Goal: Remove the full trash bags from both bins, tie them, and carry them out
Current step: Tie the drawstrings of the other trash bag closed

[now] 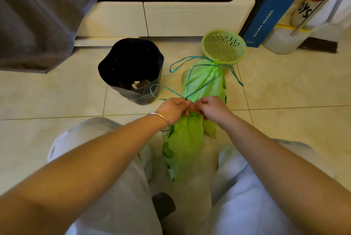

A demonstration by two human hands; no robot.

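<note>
Lower frame: the person's knees, in pale trousers, filled the bottom corners, with both bare forearms reaching up toward mid-frame. A green trash bag (183, 145) hung between the knees, its gathered neck held at centre frame. The left hand (173, 108), a silver bangle (161, 120) on its wrist, pinched a teal drawstring (187, 86) at the bag's neck, fingers curled around the cord. The right hand (213, 108) sat just beside it, fingers curled onto the same gathered neck; exactly which strand it pinched could not be told. From the pinch point the cord ran upward in loops toward the middle of the frame.

Middle frame: a second green bag (204, 81), already cinched shut by its own drawstring, lay on the tiled floor (284, 92) just above the hands, its tied top touching the base of a green slotted basket bin (224, 46) at centre right. To the left of that bag stood a round bin lined with a black bag (131, 71), open at the top, with some dark contents showing inside.

Upper frame: a white low cabinet (171, 18) with drawers spanned the top. A grey cloth (38, 16) covered the upper left corner. A blue paper bag (266, 20) leaned at upper right, beside a white container (283, 41).
</note>
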